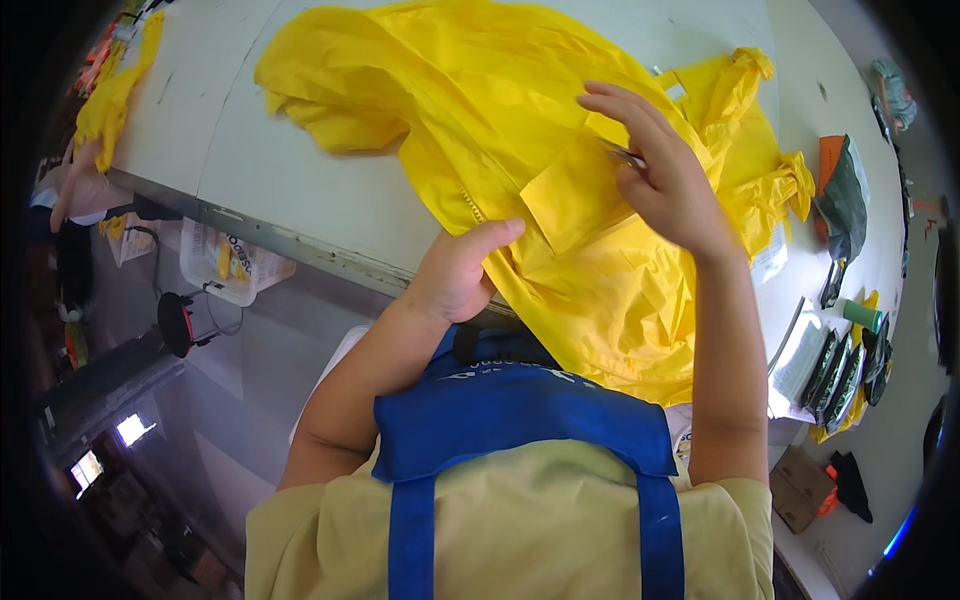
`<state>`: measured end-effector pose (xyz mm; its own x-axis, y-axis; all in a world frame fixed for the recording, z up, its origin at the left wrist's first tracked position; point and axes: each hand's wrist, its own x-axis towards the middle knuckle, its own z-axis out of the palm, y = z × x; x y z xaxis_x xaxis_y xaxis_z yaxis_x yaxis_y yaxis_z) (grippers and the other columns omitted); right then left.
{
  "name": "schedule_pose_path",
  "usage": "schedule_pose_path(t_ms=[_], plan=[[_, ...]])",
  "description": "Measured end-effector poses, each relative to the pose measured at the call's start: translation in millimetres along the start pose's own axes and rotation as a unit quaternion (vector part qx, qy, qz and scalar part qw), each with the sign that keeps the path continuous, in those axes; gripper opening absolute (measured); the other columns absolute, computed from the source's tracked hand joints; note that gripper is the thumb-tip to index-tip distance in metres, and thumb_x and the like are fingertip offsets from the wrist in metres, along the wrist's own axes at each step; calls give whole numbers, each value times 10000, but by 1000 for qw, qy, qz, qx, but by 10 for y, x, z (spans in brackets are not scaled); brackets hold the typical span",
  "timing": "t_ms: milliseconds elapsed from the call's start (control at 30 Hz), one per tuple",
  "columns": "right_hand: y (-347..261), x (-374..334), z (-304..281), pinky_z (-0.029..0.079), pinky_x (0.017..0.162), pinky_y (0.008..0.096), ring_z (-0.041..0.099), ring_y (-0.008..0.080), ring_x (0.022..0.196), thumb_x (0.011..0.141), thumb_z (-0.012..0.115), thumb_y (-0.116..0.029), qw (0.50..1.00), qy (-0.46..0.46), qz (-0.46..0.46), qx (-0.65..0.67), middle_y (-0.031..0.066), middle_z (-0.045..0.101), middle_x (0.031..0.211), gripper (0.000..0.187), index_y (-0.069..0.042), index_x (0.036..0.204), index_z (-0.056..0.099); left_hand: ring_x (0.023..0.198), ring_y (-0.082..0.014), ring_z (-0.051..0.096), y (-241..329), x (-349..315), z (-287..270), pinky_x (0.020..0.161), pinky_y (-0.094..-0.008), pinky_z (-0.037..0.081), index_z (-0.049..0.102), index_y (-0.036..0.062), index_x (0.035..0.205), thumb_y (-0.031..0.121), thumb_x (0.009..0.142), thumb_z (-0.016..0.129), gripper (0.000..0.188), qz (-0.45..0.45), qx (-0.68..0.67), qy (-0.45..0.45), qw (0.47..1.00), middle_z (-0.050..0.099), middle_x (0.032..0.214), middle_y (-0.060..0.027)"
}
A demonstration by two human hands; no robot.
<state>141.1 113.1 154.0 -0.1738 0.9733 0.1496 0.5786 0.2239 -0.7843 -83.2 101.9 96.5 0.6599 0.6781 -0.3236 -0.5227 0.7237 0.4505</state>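
A yellow garment (480, 110) lies spread and creased across the white table and hangs over its near edge toward my lap. It has a stitched square patch like a pocket (575, 195) and a short row of zipper-like teeth along one edge. My left hand (458, 275) is closed on the garment's near left edge, thumb on top and fingers underneath. Above the patch hovers my right hand (668, 175), its fingers curled around a small pointed metal tool (625, 153). The tool's tip shows; most of it is hidden in the palm, so its exact kind is unclear.
Dark green packets (835, 375), a green roll (862, 315) and a dark pouch (842, 205) lie on the table's right side. At the far left another person's arm (72, 185) reaches to yellow cloth (105, 110). A white basket (222, 265) stands below the table edge (300, 240).
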Motion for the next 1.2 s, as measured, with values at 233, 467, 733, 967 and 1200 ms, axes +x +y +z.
schedule_pose_path(t_ms=[233, 467, 733, 967, 1200], plan=[[129, -130, -245, 453, 610, 365, 564, 263, 692, 632, 594, 58, 979, -35, -82, -186, 81, 579, 814, 278, -64, 879, 631, 1164, -255, 530, -30, -60, -1, 993, -403, 429, 420, 46, 1339, 54, 882, 515, 467, 29, -7, 33, 999, 532, 1290, -96], [335, -886, 103, 397, 508, 323, 510, 223, 601, 530, 662, -6, 935, 200, -183, -228, 53, 533, 758, 284, -85, 802, 641, 1234, -302, 478, -40, -118, -19, 1056, -457, 364, 376, 32, 1371, 102, 894, 474, 492, 22, -35, 43, 998, 489, 1348, -132], [308, -963, 294, 426, 523, 337, 530, 237, 615, 530, 668, -13, 947, 228, -136, -182, 63, 532, 763, 312, -91, 831, 641, 1239, -288, 462, -83, -217, -86, 1059, -437, 364, 366, 46, 1378, -12, 840, 544, 569, 24, -32, 25, 999, 472, 1351, -121], [200, -1023, 415, 430, 556, 256, 541, 167, 681, 657, 562, 149, 973, 205, 93, -50, 84, 543, 860, 291, -44, 863, 634, 1201, -233, 492, -179, -297, -212, 1040, -370, 380, 408, 21, 1346, -22, 818, 570, 554, 15, 67, 27, 997, 502, 1316, -98], [1167, -707, -100, 413, 695, 257, 506, 121, 799, 913, 460, -1, 865, 423, 218, 157, 28, 562, 901, 192, -58, 990, 627, 1187, -231, 495, -219, -424, -489, 1008, -359, 397, 410, 14, 1340, -36, 806, 513, 546, 34, 283, 35, 958, 505, 1298, -100]])
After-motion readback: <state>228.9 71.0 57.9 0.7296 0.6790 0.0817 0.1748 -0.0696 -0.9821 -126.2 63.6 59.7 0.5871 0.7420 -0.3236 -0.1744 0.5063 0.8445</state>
